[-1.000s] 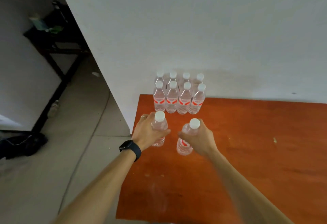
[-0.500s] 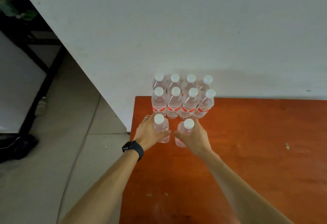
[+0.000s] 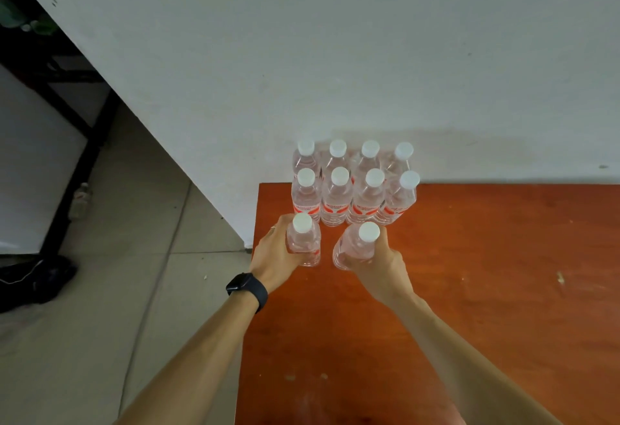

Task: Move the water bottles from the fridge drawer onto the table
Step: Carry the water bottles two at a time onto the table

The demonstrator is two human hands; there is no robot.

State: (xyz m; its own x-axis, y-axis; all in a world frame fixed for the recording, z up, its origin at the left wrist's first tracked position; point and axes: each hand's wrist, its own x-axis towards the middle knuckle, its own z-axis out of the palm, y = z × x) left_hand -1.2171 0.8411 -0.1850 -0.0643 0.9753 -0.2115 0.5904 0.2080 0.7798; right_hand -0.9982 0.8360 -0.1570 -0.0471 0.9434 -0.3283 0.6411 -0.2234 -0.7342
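Orange table (image 3: 469, 290): L hand (image 3: 271, 257) grasps one water bottle (image 3: 303, 243), R hand (image 3: 379, 267) grasps another (image 3: 355, 245), both just near of eight-bottle cluster (image 3: 352, 189).

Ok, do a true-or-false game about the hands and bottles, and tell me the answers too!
1. The left hand grips the left bottle, and the right hand grips the right bottle. True.
2. The back bottles are eight, in two rows. True.
3. The caps are blue. False: they are white.
4. The watch is on the right wrist. False: it is on the left wrist.
5. The table is green. False: it is orange-brown.
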